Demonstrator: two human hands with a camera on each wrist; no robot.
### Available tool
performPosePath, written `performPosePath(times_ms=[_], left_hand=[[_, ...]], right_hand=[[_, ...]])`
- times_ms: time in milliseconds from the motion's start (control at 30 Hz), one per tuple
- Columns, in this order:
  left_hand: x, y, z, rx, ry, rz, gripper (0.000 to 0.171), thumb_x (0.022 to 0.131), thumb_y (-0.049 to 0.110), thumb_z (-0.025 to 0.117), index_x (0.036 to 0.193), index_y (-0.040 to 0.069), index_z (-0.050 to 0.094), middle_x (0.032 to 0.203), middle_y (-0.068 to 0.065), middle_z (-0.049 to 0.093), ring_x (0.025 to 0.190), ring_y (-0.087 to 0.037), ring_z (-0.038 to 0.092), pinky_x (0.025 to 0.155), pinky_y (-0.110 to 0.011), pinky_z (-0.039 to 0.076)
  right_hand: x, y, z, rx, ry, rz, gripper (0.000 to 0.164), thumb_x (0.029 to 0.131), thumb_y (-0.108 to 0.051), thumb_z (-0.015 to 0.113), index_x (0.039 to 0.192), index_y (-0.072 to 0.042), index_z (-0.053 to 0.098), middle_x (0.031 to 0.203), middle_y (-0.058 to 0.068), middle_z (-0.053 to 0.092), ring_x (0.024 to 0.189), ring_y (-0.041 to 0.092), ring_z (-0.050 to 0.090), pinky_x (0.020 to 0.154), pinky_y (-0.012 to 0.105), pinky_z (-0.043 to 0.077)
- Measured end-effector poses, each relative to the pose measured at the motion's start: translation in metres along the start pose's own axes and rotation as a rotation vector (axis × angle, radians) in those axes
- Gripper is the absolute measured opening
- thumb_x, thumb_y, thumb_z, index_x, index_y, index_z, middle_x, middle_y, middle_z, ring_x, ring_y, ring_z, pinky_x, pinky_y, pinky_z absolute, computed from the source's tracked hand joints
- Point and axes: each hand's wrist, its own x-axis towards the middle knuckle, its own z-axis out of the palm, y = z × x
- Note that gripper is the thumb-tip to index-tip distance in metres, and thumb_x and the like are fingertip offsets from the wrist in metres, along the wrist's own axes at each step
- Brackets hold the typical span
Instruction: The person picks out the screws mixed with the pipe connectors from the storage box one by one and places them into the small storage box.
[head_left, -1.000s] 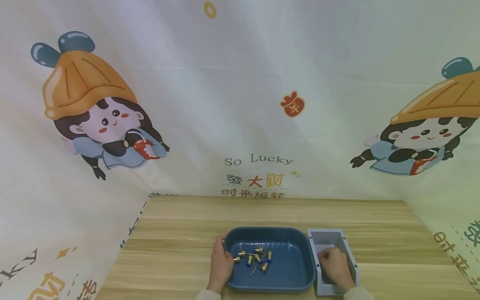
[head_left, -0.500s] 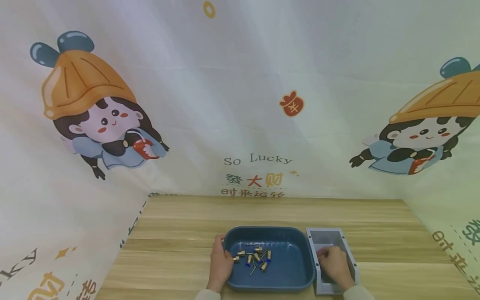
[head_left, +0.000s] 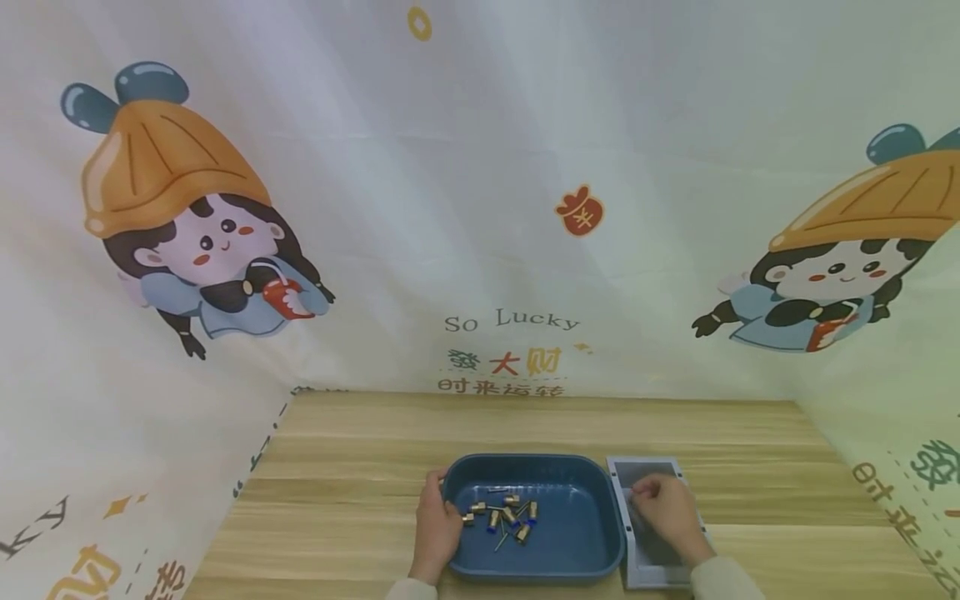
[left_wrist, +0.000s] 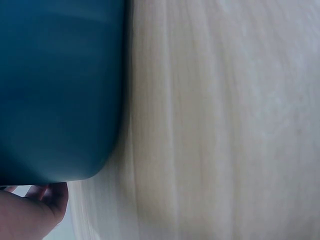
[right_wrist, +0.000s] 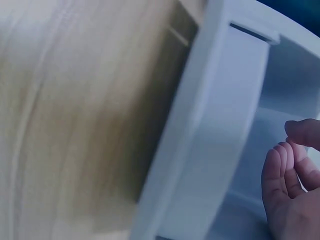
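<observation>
My left hand grips the left side of a blue plastic tray, thumb over the rim and fingers outside. In the left wrist view, fingers show beside the tray wall. Several brass fittings, some with blue ends, and thin screws lie loose in the tray's left half. My right hand is over a grey open bin, fingers curled and thumb tip meeting the index fingertip. No object shows between those fingertips in the right wrist view, where the bin wall stands beside the hand.
The bin stands directly against the tray's right side on a wood-grain table. A printed cloth hangs behind and along both sides of the table.
My right hand has risen from inside the bin, its fingertips now higher and nearer the bin's far end. My left hand keeps its hold on the tray. The head view shifts slightly.
</observation>
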Motion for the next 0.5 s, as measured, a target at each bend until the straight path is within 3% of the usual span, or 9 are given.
performPosePath(times_ms=[500], left_hand=[[0.001, -0.003, 0.002, 0.025, 0.0, -0.005, 0.046, 0.076, -0.015, 0.045, 0.12, -0.003, 0.047, 0.119, -0.03, 0.055, 0.113, -0.049, 0.052, 0.093, -0.059, 0.044]], right_hand=[[0.011, -0.02, -0.016, 0.022, -0.015, -0.004, 0.014, 0.074, -0.003, 0.068, 0.086, 0.003, 0.069, 0.077, 0.01, 0.069, 0.071, 0.017, 0.062, 0.06, 0.023, 0.048]])
